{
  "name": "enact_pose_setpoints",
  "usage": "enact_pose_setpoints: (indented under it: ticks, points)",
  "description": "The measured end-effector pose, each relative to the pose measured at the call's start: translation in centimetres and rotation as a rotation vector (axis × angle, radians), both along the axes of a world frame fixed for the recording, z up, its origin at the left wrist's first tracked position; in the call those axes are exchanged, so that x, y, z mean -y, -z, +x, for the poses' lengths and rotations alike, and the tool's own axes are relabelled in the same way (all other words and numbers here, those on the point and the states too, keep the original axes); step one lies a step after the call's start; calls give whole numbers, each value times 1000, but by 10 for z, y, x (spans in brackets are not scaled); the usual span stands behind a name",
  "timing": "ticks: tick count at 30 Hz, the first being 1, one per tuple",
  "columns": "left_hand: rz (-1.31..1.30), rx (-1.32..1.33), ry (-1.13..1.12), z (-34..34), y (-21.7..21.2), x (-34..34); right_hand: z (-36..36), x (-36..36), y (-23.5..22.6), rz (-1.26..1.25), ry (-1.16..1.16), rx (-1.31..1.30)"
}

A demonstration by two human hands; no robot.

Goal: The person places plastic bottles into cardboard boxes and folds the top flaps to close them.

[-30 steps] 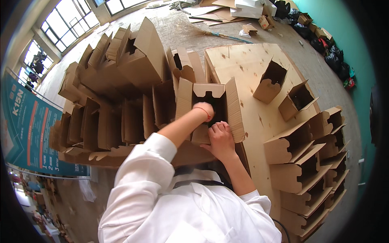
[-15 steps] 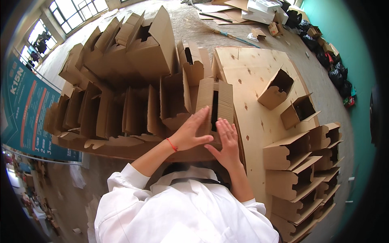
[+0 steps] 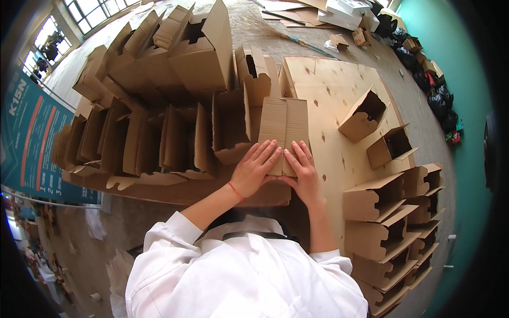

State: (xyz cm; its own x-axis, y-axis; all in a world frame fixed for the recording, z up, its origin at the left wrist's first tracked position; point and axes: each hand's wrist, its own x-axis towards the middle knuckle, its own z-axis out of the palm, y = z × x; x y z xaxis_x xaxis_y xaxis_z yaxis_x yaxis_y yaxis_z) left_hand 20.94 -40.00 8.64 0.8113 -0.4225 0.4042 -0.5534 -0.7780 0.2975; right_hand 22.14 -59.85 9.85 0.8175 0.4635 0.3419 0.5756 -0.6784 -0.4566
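Observation:
A brown cardboard box (image 3: 273,121) stands in front of me with its two top flaps folded flat, meeting at a seam down the middle. My left hand (image 3: 255,168) lies on the left flap, its fingers stretched out close to the seam. On the right flap rests my right hand (image 3: 302,172), fingers extended and thumb angled toward the other thumb at the box's near edge. Both palms face down, and neither hand grips anything. Just left of the box stands an open cardboard box (image 3: 231,124) with its inside showing.
Several open boxes (image 3: 143,140) line the table to my left, with taller boxes (image 3: 199,58) behind. Right of me, more open boxes (image 3: 374,199) are stacked beside a plywood board (image 3: 326,106). A broom (image 3: 305,43) lies on the floor beyond. Black bags (image 3: 437,100) sit along the green wall.
The box's top flaps have come together, closing the dark gap between them. My hands have moved from the flaps' edges to lie flat across the top.

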Motion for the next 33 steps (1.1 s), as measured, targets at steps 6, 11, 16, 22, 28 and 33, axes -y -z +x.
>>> enact_pose_setpoints:
  ticks: [6, 11, 16, 22, 28, 33]
  points:
    - [34, 5, -31, 13, 8, 11, 17, 8, 12, 3, -28, 72]
    - [-34, 11, -41, 11, 10, 22, 19, 17, 21, 23, -59, 152]
    - [-2, 105, -8, 5, 12, 12, 13, 16, 16, -126, -48, 265]
    - [-251, 10, -91, -30, -29, -16, -13, -17, -26, -100, 24, 273]
    - [-348, 87, -406, -63, -52, -113, -24, -114, -28, 21, -172, 279]
    - [-171, -51, -435, -81, -39, -154, 5, -168, 2, -235, -21, 251]
